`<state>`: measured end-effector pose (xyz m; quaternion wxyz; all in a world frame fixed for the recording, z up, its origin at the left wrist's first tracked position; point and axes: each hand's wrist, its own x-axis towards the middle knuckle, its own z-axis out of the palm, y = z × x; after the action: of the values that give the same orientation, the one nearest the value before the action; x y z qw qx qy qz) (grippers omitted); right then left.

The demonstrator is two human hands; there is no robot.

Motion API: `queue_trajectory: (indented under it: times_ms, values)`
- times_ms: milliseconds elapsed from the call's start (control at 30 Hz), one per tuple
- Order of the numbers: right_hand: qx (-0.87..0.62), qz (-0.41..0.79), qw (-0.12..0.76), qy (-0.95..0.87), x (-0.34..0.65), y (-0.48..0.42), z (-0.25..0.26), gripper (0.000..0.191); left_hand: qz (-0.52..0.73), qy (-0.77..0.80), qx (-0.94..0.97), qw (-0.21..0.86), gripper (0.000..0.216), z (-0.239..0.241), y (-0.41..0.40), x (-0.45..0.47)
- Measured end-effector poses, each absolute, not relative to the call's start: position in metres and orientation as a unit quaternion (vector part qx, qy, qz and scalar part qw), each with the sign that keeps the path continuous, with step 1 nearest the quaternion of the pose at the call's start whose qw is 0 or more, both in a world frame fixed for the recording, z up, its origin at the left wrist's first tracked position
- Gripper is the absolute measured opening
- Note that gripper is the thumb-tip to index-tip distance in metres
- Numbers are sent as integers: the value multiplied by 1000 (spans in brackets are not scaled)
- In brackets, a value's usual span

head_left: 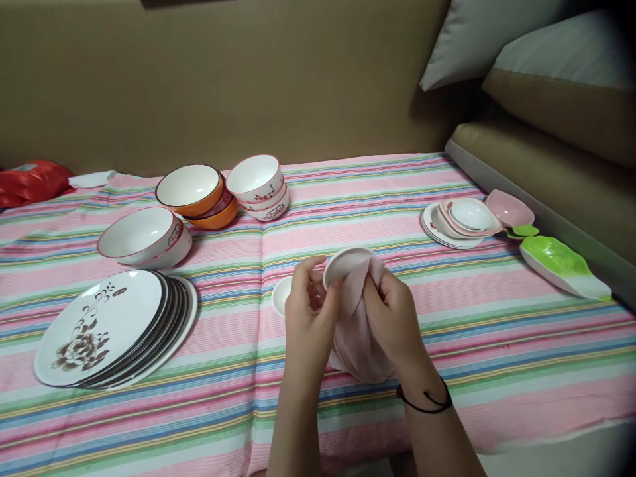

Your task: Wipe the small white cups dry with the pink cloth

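Observation:
A small white bowl (342,263) is tilted between my hands, above the striped cloth. My left hand (314,301) grips its left side, with the thumb at the near rim. Bunched in my right hand (390,311) is a pale pink cloth (358,338), pressed against the bowl's right side and hanging below it. The cloth covers much of the bowl. Another small white dish (281,295) lies on the striped cloth just left of my left hand, partly hidden by it.
Flower-patterned plates (104,324) are stacked at left. Behind them stand white bowls (144,238), orange bowls (193,192) and more white bowls (256,182). Small dishes (467,218), a pink dish (509,209) and a green leaf-shaped dish (561,265) sit at right, near the sofa's side.

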<state>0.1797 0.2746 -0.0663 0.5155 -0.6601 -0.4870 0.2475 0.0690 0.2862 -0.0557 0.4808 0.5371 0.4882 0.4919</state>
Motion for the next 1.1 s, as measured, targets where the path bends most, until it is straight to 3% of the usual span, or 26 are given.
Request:
queue_trajectory:
  times_ms: [100,233,400,500,600,767,967,1100]
  values:
    - [-664,239,505,-497,181,274,-66,35,495,492,556,451,15,-55,288,67]
    - [-689,193,495,-493,181,272,-65,42,490,501,563,438,13,-56,288,64]
    - [-700,126,509,-484,179,272,-65,34,472,508,549,467,9,-56,284,67]
    - [-708,104,503,-485,182,271,-65,39,456,518,540,482,13,-54,283,68]
    - [-697,113,494,-508,185,271,-67,37,454,519,530,494,16,-53,283,67]
    - [-641,216,511,-530,185,274,-68,17,465,527,523,483,21,-53,285,67]
    - [-669,159,498,-528,183,272,-67,38,484,511,507,498,23,-50,287,66]
    - [-689,163,518,-481,181,274,-69,33,480,495,505,519,22,-51,287,68]
